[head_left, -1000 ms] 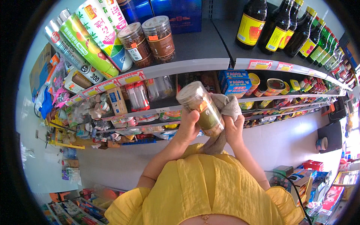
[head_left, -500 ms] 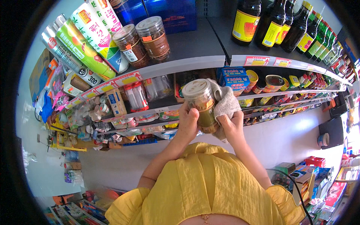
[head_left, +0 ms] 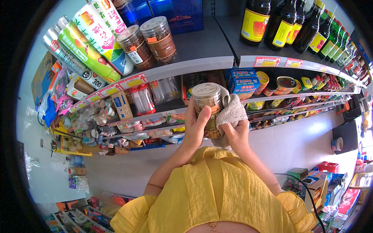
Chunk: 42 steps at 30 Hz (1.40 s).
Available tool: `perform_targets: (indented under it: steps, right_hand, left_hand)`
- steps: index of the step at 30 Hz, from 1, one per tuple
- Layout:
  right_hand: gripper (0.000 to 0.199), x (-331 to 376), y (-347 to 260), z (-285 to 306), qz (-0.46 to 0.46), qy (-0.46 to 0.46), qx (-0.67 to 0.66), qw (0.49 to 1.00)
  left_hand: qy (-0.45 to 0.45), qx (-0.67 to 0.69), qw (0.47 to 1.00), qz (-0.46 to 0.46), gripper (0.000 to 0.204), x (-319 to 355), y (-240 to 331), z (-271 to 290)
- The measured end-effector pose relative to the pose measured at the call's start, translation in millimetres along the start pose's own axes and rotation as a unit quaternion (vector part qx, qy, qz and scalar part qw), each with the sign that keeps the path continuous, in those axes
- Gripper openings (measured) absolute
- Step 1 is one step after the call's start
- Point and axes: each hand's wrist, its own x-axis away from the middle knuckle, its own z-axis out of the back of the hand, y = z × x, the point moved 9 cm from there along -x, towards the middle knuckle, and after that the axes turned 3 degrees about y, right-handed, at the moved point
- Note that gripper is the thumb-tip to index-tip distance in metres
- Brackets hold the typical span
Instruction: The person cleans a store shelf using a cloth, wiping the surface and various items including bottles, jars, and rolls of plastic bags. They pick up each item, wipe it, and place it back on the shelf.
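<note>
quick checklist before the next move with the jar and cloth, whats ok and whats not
1. Left hand grips the jar: ok, thumb across its near side.
2. Right hand holds the cloth: ok, bunched against the jar's right side.
3. Lid on the jar: ok, in place on top.
4. Lid tight: cannot tell from this view.
5. Jar's far side and underside clean: cannot tell, both hidden.
6. Two other jars standing on the upper shelf: ok.
</note>
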Motion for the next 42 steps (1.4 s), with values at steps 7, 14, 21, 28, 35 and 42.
perform_targets:
  steps: [7, 14, 21, 28, 35, 42]
  right_hand:
    - [0.030, -11.6, -22.4, -6.0, 0.060, -0.005, -0.021, 0.998]
    - [0.062, 5.8, 5.9, -20.0, 0.050, -0.054, 0.035, 0.997]
    - [0.076, 12.5, 6.3, -19.4, 0.104, -0.085, 0.081, 0.988]
    - [0.068, 4.1, 29.5, 7.9, -0.001, -0.039, -0.183, 0.982]
    - [0.030, 9.2, 46.0, 30.9, -0.102, 0.100, -0.118, 0.983]
    - [0.035, 34.8, -45.0, 7.5, 0.228, -0.030, 0.209, 0.951]
  left_hand:
    - [0.007, -0.060, 0.997, -0.054, 0.047, 2.2, 13.8, -13.5]
    - [0.081, -0.012, 0.996, -0.034, 0.043, -1.1, 10.3, 5.0]
    - [0.096, 0.021, 0.995, -0.028, 0.050, 2.0, 10.9, 4.1]
    - [-0.063, 0.167, 0.978, 0.111, 0.058, 8.5, -21.5, -7.0]
    - [-0.055, 0.148, 0.984, 0.081, 0.077, 3.1, -16.7, -7.9]
    - [0.014, 0.018, 0.999, 0.044, 0.072, -6.9, -27.2, 16.0]
